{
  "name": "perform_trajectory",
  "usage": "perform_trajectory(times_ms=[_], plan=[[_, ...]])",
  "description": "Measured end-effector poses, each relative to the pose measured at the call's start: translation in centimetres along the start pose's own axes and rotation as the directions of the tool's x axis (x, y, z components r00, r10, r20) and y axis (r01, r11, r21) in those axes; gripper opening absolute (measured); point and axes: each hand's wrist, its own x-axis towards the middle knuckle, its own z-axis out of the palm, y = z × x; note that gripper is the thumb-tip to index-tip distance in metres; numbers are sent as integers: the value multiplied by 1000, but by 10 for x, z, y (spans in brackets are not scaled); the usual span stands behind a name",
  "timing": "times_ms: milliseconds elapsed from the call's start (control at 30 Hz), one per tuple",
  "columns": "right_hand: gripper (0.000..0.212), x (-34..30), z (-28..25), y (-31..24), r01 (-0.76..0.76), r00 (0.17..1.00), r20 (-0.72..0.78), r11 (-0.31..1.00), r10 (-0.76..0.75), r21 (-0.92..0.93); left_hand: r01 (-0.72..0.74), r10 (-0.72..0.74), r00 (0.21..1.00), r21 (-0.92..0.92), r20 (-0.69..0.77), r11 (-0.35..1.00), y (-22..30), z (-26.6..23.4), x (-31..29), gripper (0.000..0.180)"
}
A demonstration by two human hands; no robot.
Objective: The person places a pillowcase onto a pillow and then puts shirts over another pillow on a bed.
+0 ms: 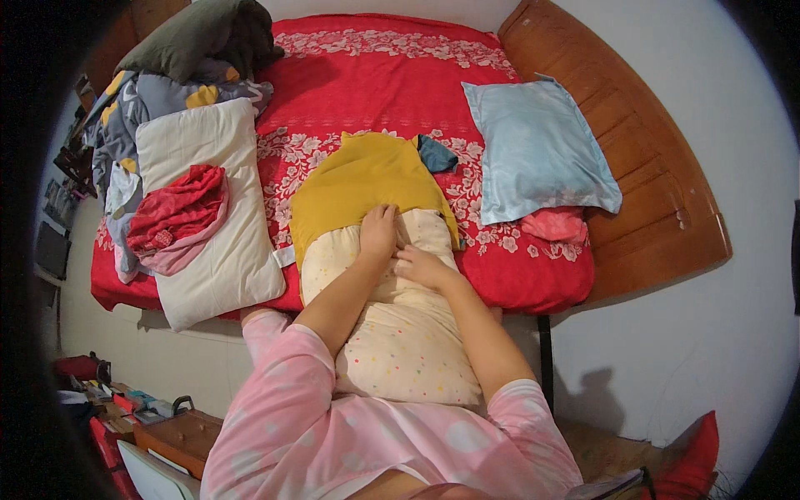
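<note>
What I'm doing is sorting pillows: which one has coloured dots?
The cream pillow under the left hand and right hand. Only it is speckled; the white pillow at left, bearing red cloth, and the light-blue pillow at right look plain.

Dotted pillow (408, 358) partly inside yellow pillowcase (367, 179)

A bed (367, 96) carries everything, spread with a red sheet (533, 279) patterned with pale flowers. On it lies a yellow pillowcase (375, 179), covering the far end of a dotted cream pillow (408, 350) that runs out past the bed's near edge. Left of the pillowcase lies a white pillow (196, 133); farther left and beyond, a bunched grey blanket (162, 104). Touching its far right corner is a teal cloth (437, 155); right of the pillowcase, a light blue pillow (542, 150) overlaps a coral cloth (557, 225).
</note>
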Motion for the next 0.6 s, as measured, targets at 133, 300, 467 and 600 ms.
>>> perform_trajectory(times_ms=[133,300,467,600], plan=[[40,27,-17,18,-27,973,-199,908,120,418,210,-205,977,-96,53,973,-5,-11,16,22],[39,42,-18,34,-101,761,-638,993,115,59,27,-25,1000,-404,11,914,23,-24,14,7],[25,56,-16,65,-256,754,-624,967,205,8,-87,134,989,-484,62,871,64,-47,-9,6],[17,51,-36,74,-288,739,-663,945,119,-152,-134,167,986,-463,29,876,64,-57,-11,10]])
